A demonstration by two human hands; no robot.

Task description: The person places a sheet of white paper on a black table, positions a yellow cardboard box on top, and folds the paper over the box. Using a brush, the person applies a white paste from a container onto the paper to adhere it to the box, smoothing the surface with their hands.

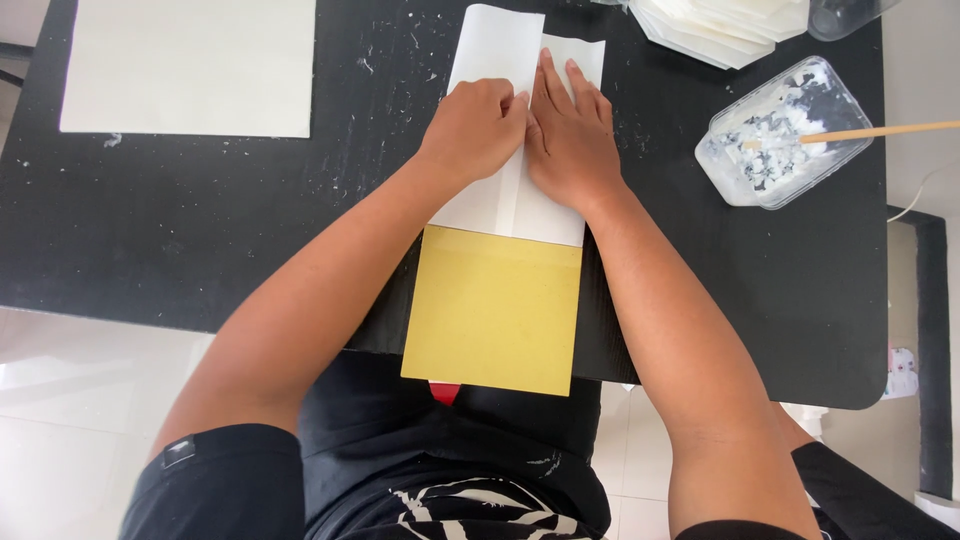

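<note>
A white sheet of paper (497, 48) lies folded lengthwise on the black table (200, 220). My left hand (478, 125) rests on it as a loose fist, knuckles pressing the fold. My right hand (570, 135) lies flat beside it, fingers stretched along the paper's right flap. A yellow card (495, 310) sits under the near end of the white paper and overhangs the table's front edge. A small red tip (445, 391) shows below the card.
A large white sheet (190, 65) lies at the far left. A stack of white folded papers (720, 25) sits at the far right. A clear plastic tub of white paste (780, 135) holds a wooden stick (880, 131). White flecks dot the table.
</note>
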